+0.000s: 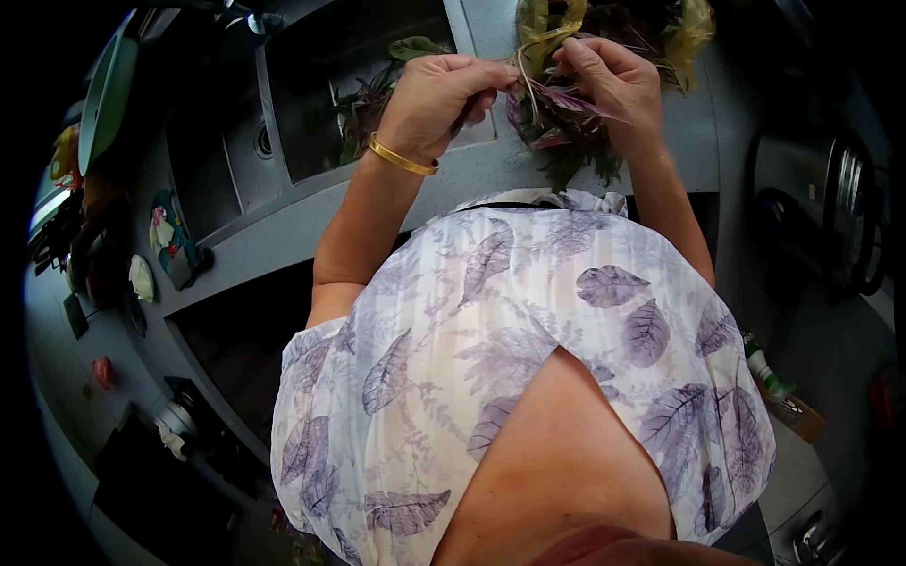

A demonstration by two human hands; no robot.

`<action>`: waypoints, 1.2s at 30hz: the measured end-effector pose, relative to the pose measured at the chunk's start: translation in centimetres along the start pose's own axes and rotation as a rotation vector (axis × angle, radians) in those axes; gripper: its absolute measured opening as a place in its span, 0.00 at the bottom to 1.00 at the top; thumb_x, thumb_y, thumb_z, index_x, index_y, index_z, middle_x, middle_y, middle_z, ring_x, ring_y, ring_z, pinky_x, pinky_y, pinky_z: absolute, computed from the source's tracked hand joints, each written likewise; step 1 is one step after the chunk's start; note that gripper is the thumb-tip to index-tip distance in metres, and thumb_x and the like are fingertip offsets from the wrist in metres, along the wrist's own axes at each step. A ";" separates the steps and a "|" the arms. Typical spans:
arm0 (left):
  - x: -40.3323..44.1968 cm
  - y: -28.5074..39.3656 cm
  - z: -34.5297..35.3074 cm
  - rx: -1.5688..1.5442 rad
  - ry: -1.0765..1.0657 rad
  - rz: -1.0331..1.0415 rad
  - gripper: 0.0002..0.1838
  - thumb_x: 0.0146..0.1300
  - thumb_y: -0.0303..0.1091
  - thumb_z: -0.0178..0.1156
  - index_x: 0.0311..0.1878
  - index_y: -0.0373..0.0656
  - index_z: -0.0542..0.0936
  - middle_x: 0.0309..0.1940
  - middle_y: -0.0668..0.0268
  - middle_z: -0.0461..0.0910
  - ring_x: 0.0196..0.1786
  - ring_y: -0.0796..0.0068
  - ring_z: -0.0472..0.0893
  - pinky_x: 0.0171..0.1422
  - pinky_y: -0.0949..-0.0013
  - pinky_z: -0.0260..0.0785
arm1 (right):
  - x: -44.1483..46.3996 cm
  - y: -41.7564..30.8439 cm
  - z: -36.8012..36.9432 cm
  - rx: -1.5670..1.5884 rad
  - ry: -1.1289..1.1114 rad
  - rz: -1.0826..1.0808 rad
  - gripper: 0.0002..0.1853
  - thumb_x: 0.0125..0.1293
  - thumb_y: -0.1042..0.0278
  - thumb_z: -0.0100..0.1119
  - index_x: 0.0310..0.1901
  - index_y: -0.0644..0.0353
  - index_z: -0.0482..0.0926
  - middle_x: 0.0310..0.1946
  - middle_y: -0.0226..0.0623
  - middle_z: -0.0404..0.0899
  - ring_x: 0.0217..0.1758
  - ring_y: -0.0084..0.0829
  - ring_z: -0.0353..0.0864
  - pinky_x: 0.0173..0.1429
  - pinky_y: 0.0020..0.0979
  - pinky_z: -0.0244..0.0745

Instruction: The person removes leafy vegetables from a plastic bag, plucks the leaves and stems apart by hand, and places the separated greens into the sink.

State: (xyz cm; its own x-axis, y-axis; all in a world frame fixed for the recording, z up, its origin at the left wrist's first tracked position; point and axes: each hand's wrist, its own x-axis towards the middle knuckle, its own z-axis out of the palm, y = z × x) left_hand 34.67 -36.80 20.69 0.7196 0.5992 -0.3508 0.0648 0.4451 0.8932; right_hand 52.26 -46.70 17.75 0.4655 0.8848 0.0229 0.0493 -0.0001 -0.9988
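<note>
Right, I'm looking at the leafy stems (pixel 566 127), purple and green, between my two hands above the front part of the worktop (pixel 694 151), right of the sink. My left hand (pixel 434 104) has thumb and forefinger pinched together on a thin stem, and a gold bracelet (pixel 404 158) circles that wrist. Over on the other side, my right hand (pixel 618 90) is closed too, fingertips clamped on the same bunch, a purple leaf passing just under its fingers. Just behind, yellow plastic (pixel 689 42) shows among more greens at the top of the view. And to the left, loose leaves (pixel 363 113) lie in the near-dark right basin of the metal sink (pixel 302 123); the left basin has a round drain (pixel 263 140). Below it all, a leaf-print top (pixel 528 283) fills the view.
</note>
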 end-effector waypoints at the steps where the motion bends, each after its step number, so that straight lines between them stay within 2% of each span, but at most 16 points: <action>1: 0.0 0.0 0.0 -0.002 0.004 -0.005 0.07 0.57 0.31 0.62 0.30 0.37 0.83 0.16 0.73 0.72 0.18 0.86 0.66 0.25 0.81 0.58 | 0.0 0.0 -0.3 0.046 -0.032 0.063 0.12 0.64 0.60 0.59 0.35 0.61 0.83 0.26 0.26 0.79 0.26 0.11 0.72 0.30 0.14 0.67; 3: 0.0 0.0 -0.1 -0.007 0.009 -0.015 0.07 0.58 0.31 0.62 0.29 0.37 0.82 0.16 0.73 0.72 0.18 0.86 0.67 0.25 0.82 0.58 | -0.1 -0.7 -0.5 0.069 -0.098 0.157 0.13 0.64 0.59 0.59 0.31 0.61 0.83 0.24 0.25 0.78 0.26 0.12 0.71 0.29 0.14 0.66; 6: 0.4 -0.6 -0.5 0.069 -0.018 0.048 0.08 0.58 0.31 0.63 0.28 0.37 0.83 0.17 0.72 0.74 0.19 0.87 0.67 0.24 0.82 0.59 | -0.3 -1.0 -0.5 -0.076 -0.149 -0.052 0.13 0.63 0.59 0.59 0.31 0.61 0.83 0.24 0.25 0.78 0.26 0.13 0.72 0.29 0.14 0.66; 10: -0.2 -0.9 0.2 0.294 0.038 0.252 0.07 0.58 0.32 0.64 0.29 0.38 0.83 0.20 0.72 0.77 0.22 0.87 0.70 0.26 0.83 0.62 | 0.1 -1.6 -0.3 -0.113 -0.213 -0.008 0.10 0.60 0.65 0.63 0.35 0.65 0.83 0.23 0.28 0.79 0.26 0.14 0.75 0.28 0.15 0.70; 13: -0.6 -0.7 0.3 0.445 0.040 0.292 0.07 0.57 0.33 0.65 0.29 0.38 0.83 0.22 0.72 0.78 0.26 0.87 0.74 0.30 0.84 0.65 | -0.3 -2.1 0.7 -0.046 -0.240 -0.015 0.12 0.60 0.62 0.64 0.35 0.64 0.83 0.23 0.28 0.79 0.25 0.13 0.75 0.26 0.14 0.69; 17: -0.6 -1.1 0.3 0.450 0.018 0.302 0.08 0.58 0.34 0.64 0.32 0.37 0.83 0.23 0.71 0.79 0.27 0.86 0.75 0.32 0.83 0.67 | -0.5 -1.3 1.0 0.019 -0.245 0.051 0.12 0.60 0.63 0.63 0.35 0.65 0.83 0.23 0.28 0.79 0.25 0.13 0.75 0.26 0.14 0.68; 19: -0.4 -1.3 0.2 0.441 0.006 0.293 0.09 0.58 0.34 0.64 0.34 0.37 0.83 0.25 0.70 0.80 0.29 0.85 0.77 0.34 0.82 0.69 | -0.5 -0.8 0.9 0.020 -0.202 -0.015 0.11 0.60 0.64 0.63 0.35 0.64 0.83 0.23 0.27 0.79 0.25 0.13 0.74 0.26 0.15 0.67; 22: -0.2 -1.4 1.0 0.218 0.071 0.323 0.10 0.59 0.33 0.63 0.40 0.37 0.83 0.30 0.66 0.82 0.34 0.82 0.79 0.41 0.82 0.71 | -0.6 -0.7 1.0 0.034 -0.166 0.001 0.10 0.60 0.65 0.63 0.35 0.64 0.84 0.22 0.27 0.79 0.24 0.13 0.73 0.25 0.16 0.67; 25: -0.1 -1.7 0.7 0.172 0.009 0.261 0.12 0.59 0.32 0.63 0.45 0.37 0.82 0.35 0.64 0.82 0.39 0.79 0.80 0.46 0.80 0.72 | -0.9 -0.7 1.0 0.024 -0.172 0.065 0.09 0.60 0.65 0.63 0.34 0.64 0.83 0.22 0.27 0.79 0.23 0.13 0.73 0.25 0.16 0.67; 29: -0.3 -1.6 0.5 0.308 0.023 0.243 0.11 0.59 0.30 0.62 0.44 0.37 0.81 0.36 0.65 0.82 0.38 0.79 0.80 0.46 0.80 0.72 | -1.1 -1.0 0.2 -0.156 -0.207 0.070 0.09 0.59 0.67 0.62 0.31 0.65 0.82 0.22 0.27 0.79 0.25 0.13 0.73 0.27 0.15 0.65; 32: 0.0 -1.7 0.2 0.252 -0.017 0.143 0.10 0.58 0.29 0.62 0.42 0.36 0.81 0.36 0.64 0.82 0.36 0.79 0.80 0.45 0.80 0.72 | -0.8 -0.9 -1.0 0.035 -0.225 0.091 0.08 0.58 0.68 0.62 0.29 0.64 0.81 0.22 0.27 0.78 0.24 0.14 0.72 0.28 0.15 0.64; 33: 0.1 -1.8 0.0 0.209 -0.043 0.112 0.10 0.58 0.28 0.62 0.42 0.35 0.81 0.35 0.64 0.82 0.36 0.79 0.80 0.45 0.80 0.72 | -0.6 -1.3 -1.7 0.145 -0.234 0.171 0.06 0.57 0.69 0.62 0.30 0.64 0.81 0.24 0.29 0.78 0.23 0.15 0.70 0.27 0.16 0.63; 34: 0.3 -2.0 -0.3 0.167 -0.069 0.082 0.09 0.58 0.28 0.62 0.42 0.34 0.81 0.34 0.64 0.82 0.35 0.80 0.80 0.44 0.80 0.72 | 0.1 -0.4 -2.9 0.386 -0.268 0.236 0.06 0.59 0.69 0.60 0.32 0.63 0.80 0.23 0.29 0.78 0.22 0.15 0.68 0.25 0.17 0.61; 36: 0.6 -2.2 -1.2 -0.036 -0.030 -0.001 0.09 0.60 0.28 0.60 0.42 0.34 0.80 0.34 0.64 0.81 0.35 0.80 0.80 0.43 0.79 0.74 | 0.1 -0.2 -4.6 0.485 -0.155 0.193 0.06 0.61 0.70 0.60 0.33 0.63 0.81 0.23 0.30 0.78 0.21 0.15 0.67 0.24 0.17 0.60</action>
State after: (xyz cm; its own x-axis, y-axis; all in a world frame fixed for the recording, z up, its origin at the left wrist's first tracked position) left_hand 34.08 -36.63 18.15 0.7402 0.5786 -0.3424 0.0408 0.4696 0.8819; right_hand 56.36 -48.75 18.17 0.2882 0.9483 -0.1333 -0.4549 0.0131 -0.8905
